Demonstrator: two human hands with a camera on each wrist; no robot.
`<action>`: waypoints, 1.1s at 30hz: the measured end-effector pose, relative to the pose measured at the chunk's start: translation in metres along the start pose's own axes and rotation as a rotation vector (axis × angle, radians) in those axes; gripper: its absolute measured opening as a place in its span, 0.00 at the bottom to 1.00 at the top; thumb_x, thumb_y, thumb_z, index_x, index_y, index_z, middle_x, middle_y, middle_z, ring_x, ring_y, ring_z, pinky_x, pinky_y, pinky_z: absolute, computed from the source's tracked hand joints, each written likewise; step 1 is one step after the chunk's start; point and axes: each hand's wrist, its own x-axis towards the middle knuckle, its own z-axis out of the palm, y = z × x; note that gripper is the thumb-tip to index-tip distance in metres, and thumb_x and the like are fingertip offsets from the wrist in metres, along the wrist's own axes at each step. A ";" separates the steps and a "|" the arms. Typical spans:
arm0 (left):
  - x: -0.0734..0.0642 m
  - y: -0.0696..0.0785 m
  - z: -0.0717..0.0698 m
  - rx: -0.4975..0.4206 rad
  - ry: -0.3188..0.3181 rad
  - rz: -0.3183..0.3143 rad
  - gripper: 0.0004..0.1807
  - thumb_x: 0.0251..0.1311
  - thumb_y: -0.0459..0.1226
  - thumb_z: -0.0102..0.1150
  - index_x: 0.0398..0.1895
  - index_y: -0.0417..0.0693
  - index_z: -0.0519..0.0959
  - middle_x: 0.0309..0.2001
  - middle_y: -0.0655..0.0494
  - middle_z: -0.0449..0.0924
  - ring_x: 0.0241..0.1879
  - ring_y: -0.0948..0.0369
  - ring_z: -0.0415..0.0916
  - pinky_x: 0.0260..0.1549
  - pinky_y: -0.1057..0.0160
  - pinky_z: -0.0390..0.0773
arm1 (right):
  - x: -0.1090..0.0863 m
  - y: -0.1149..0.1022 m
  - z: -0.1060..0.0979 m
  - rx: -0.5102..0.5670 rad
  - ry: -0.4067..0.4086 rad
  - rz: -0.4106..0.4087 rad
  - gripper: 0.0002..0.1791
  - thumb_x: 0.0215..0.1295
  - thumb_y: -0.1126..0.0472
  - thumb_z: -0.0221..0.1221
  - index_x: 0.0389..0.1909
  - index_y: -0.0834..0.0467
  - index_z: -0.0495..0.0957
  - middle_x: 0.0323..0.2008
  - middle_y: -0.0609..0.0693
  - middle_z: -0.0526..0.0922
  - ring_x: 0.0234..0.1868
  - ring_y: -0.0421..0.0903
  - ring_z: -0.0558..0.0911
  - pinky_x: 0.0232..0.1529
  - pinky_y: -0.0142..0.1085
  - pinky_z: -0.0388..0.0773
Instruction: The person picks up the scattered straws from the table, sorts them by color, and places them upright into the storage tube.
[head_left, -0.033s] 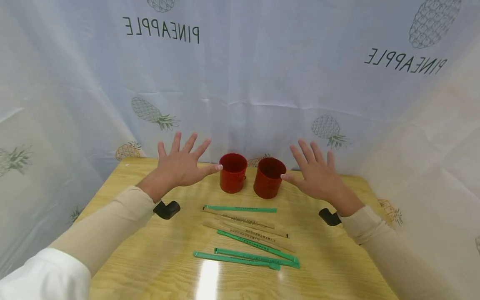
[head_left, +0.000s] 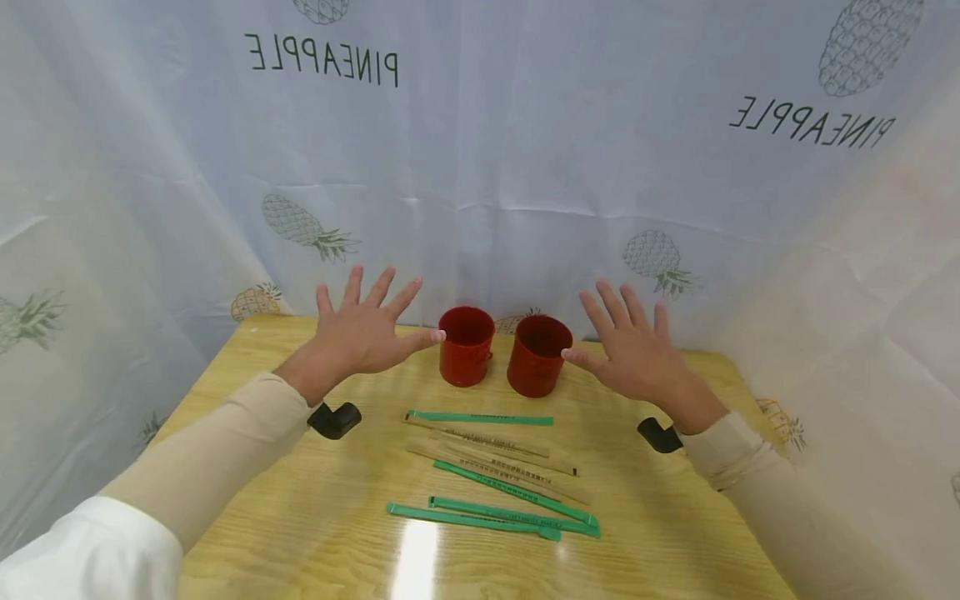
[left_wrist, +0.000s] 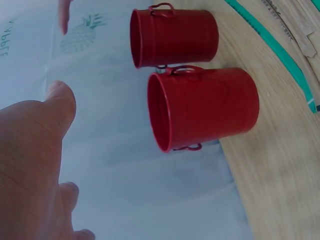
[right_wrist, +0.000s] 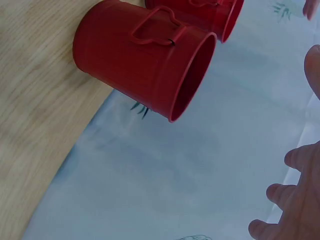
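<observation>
My left hand point(head_left: 358, 337) is held in the air with its fingers spread, holding nothing. Its thumb tip overlaps the edge of the left red metal bucket point(head_left: 461, 364) in the head view, while the left wrist view shows a gap between them. On the other side, my right hand point(head_left: 641, 360) is likewise raised and spread, nearest the right red bucket point(head_left: 531, 375). Both small buckets stand upright side by side, with thin loop handles point(right_wrist: 155, 27). In front of them lie several slim wrapped sticks, some in green wrappers point(head_left: 480, 418) and some in tan paper wrappers point(head_left: 525, 458).
The wooden table point(head_left: 300, 517) ends just behind the buckets, against a pale curtain point(head_left: 510, 167) printed with pineapples. More curtain hangs at both sides. A black device point(head_left: 335, 421) sits at the left wrist, another black device point(head_left: 660, 435) at the right.
</observation>
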 end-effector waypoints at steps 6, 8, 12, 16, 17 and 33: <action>0.001 -0.002 0.006 0.005 -0.006 -0.005 0.53 0.63 0.79 0.38 0.86 0.71 0.41 0.87 0.47 0.30 0.83 0.34 0.19 0.70 0.18 0.24 | -0.003 -0.003 0.008 0.015 0.003 -0.014 0.53 0.73 0.27 0.49 0.86 0.49 0.40 0.86 0.57 0.38 0.85 0.68 0.38 0.74 0.80 0.32; 0.001 -0.003 0.006 0.011 0.002 -0.009 0.53 0.63 0.79 0.38 0.86 0.72 0.40 0.87 0.47 0.30 0.83 0.33 0.20 0.70 0.18 0.24 | -0.004 -0.005 0.008 0.033 0.015 -0.022 0.53 0.73 0.27 0.50 0.86 0.49 0.40 0.86 0.57 0.38 0.85 0.68 0.38 0.74 0.80 0.32; 0.001 0.000 0.005 0.015 0.012 -0.007 0.53 0.63 0.79 0.38 0.86 0.72 0.40 0.87 0.49 0.29 0.83 0.34 0.20 0.71 0.18 0.24 | -0.005 -0.010 0.007 0.043 0.031 -0.038 0.53 0.72 0.27 0.51 0.86 0.47 0.40 0.86 0.56 0.38 0.85 0.68 0.39 0.74 0.80 0.31; 0.001 0.004 0.006 0.003 0.002 0.002 0.53 0.62 0.80 0.37 0.86 0.73 0.39 0.87 0.50 0.28 0.83 0.34 0.19 0.71 0.18 0.23 | -0.007 -0.015 0.010 0.024 0.032 -0.054 0.53 0.72 0.27 0.52 0.86 0.47 0.41 0.86 0.56 0.40 0.85 0.67 0.40 0.74 0.80 0.33; 0.001 0.005 0.007 0.001 0.001 0.003 0.53 0.62 0.80 0.37 0.86 0.73 0.40 0.87 0.50 0.28 0.83 0.34 0.19 0.71 0.18 0.23 | -0.008 -0.016 0.011 0.022 0.036 -0.058 0.53 0.71 0.27 0.52 0.86 0.47 0.42 0.86 0.56 0.41 0.85 0.67 0.40 0.74 0.80 0.34; -0.001 0.005 0.028 -0.023 0.005 0.016 0.55 0.62 0.79 0.41 0.86 0.68 0.39 0.87 0.53 0.30 0.84 0.36 0.20 0.76 0.25 0.23 | -0.013 -0.023 0.032 0.070 0.031 -0.134 0.50 0.73 0.29 0.51 0.86 0.47 0.44 0.86 0.54 0.40 0.85 0.67 0.41 0.75 0.79 0.35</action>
